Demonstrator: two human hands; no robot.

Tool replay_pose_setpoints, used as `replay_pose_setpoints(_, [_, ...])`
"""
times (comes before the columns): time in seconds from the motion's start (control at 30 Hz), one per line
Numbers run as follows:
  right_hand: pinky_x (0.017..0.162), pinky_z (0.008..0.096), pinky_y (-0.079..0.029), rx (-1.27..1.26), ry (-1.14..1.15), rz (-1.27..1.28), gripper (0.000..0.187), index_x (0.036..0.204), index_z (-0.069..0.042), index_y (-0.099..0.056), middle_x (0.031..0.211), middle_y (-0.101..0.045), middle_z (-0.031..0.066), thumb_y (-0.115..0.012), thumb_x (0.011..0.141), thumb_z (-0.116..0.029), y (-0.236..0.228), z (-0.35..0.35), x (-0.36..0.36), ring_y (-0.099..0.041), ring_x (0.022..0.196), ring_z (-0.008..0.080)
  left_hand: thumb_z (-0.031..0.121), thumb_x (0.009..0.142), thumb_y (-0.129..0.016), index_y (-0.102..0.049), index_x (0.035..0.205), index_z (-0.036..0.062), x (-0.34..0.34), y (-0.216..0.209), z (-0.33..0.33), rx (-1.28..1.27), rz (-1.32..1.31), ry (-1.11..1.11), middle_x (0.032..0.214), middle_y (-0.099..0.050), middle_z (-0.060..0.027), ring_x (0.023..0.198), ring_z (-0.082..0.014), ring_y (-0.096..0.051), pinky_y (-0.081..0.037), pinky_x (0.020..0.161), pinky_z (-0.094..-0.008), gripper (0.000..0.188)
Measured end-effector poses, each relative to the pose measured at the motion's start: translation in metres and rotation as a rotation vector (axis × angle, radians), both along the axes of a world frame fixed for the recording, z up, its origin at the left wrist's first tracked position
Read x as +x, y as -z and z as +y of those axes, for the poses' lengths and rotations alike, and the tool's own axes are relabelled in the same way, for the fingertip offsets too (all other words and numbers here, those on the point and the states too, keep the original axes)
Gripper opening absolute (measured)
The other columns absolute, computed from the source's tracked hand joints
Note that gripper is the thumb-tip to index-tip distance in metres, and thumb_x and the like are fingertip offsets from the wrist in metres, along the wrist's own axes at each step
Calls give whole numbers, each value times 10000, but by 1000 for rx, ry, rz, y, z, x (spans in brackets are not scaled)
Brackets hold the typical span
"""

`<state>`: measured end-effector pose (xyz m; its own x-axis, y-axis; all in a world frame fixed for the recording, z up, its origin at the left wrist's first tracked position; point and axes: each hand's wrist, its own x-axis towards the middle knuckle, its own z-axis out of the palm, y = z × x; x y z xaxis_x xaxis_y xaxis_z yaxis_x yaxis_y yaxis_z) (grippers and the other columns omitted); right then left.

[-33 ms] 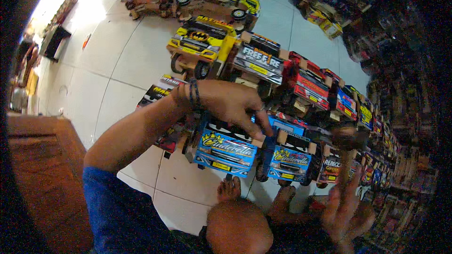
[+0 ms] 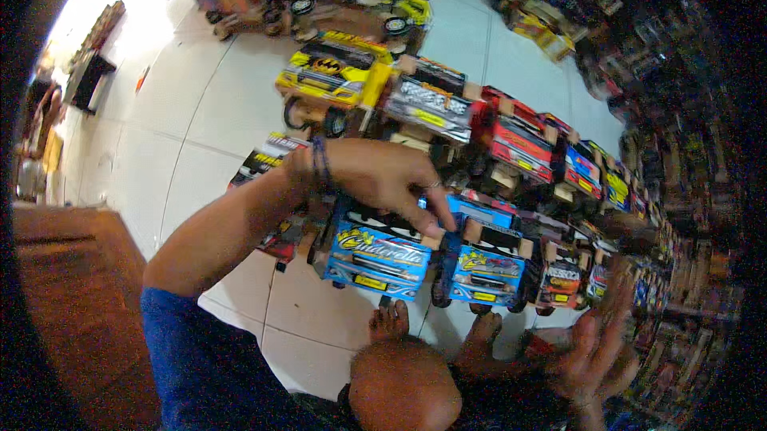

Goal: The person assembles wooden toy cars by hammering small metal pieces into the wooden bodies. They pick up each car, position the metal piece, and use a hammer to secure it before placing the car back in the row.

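Note:
My left hand (image 2: 391, 183) reaches across from the left, its thumb and fingers closed at the upper right edge of a blue toy truck (image 2: 375, 259). Its fingertips lie close to a small wooden block there; some are hidden behind the hand. A second blue toy truck (image 2: 487, 275) stands just to the right. At the lower right, my right hand (image 2: 595, 355) is smeared by motion. Above it shows a blurred brown stick-like shape with a dark end (image 2: 627, 231); whether the hand grips it cannot be made out.
Behind stand a yellow toy truck (image 2: 331, 71), a black-and-white one (image 2: 427, 103) and a red one (image 2: 519, 143). More toy trucks crowd the dim right side. A brown wooden piece of furniture (image 2: 72, 295) is at the left. My bare foot (image 2: 389, 319) rests on white floor tiles (image 2: 307, 299).
The trucks appear slightly lower and further left, with more blur. The dark-ended shape above my right hand has shifted right. My left hand keeps its place on the blue truck.

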<state>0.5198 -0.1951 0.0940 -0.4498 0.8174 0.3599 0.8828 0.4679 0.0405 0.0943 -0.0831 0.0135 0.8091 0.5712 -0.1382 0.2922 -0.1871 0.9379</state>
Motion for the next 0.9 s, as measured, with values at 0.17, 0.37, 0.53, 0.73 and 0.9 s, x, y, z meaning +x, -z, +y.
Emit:
replay_pose_setpoints(0.17, [1016, 452, -444, 290, 448, 958, 557, 1431, -5, -445, 1451, -464, 174, -408, 1052, -412, -52, -7, 106, -553, 1156, 240, 327, 926, -700, -627, 1319, 108, -3, -12, -5, -106, 155, -125, 1065, -717, -64, 980, -154, -660, -517, 863, -314, 456])
replay_pose_setpoints(0.37, [1141, 491, -358, 293, 380, 1160, 577, 1506, -127, -397, 1542, -399, 99, -448, 1035, -456, -205, -21, 213, -405, 1399, 273, 117, 780, -835, -725, 1105, 40, 4, -27, -27, -412, 292, -464, 978, -712, -43, 829, -104, -633, -510, 725, -275, 352])
replay_pose_setpoints(0.53, [976, 373, -478, 494, 1058, 599, 578, 1456, -156, -492, 1337, -554, 48, -512, 1004, -516, -196, -27, 355, -548, 1152, 182, 131, 861, -785, -697, 1173, 53, 12, -41, -16, -287, 261, -265, 991, -610, 16, 859, -101, -506, -427, 746, -276, 333])
replay_pose_setpoints(0.73, [775, 478, -541, -270, 985, 86, 531, 970, -58, -730, 895, -711, 194, -626, 913, -576, -17, -54, 460, -692, 849, 366, 85, 837, -784, -696, 1133, 46, 20, -48, -11, -376, 411, -360, 841, -549, 44, 755, -85, -477, -412, 675, -253, 312])
replay_pose_setpoints(0.9, [713, 481, -555, -772, 936, -29, 223, 925, -43, -718, 908, -708, 215, -696, 796, -224, 156, -38, 520, -690, 855, 405, 57, 845, -770, -686, 1102, 61, 36, -61, -14, -372, 448, -454, 879, -607, 20, 779, -105, -530, -451, 675, -269, 271])
